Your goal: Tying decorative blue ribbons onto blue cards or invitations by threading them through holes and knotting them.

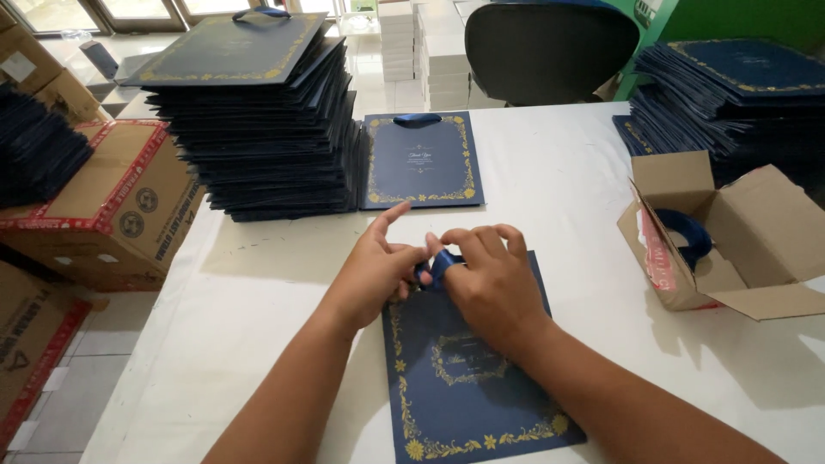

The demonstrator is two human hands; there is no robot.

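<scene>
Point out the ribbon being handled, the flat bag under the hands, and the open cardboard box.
ribbon (436, 266), head view, on the blue loop between both hands' fingers.
flat bag (468, 404), head view, on its navy front below the gold frame.
cardboard box (760, 219), head view, on its raised right flap.

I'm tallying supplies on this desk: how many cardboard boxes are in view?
3. An open box sits on the table at right; a red-taped box and another box stand left of the table. More may be hidden.

1. Two hands: left (374, 271), right (490, 279).
2. Two single flat navy bags: one under the hands (468, 378), one beyond (419, 163).
3. Three bag stacks (258, 129), (730, 86), (34, 146).
4. One open carton (730, 249).
5. One chair (550, 47).
</scene>
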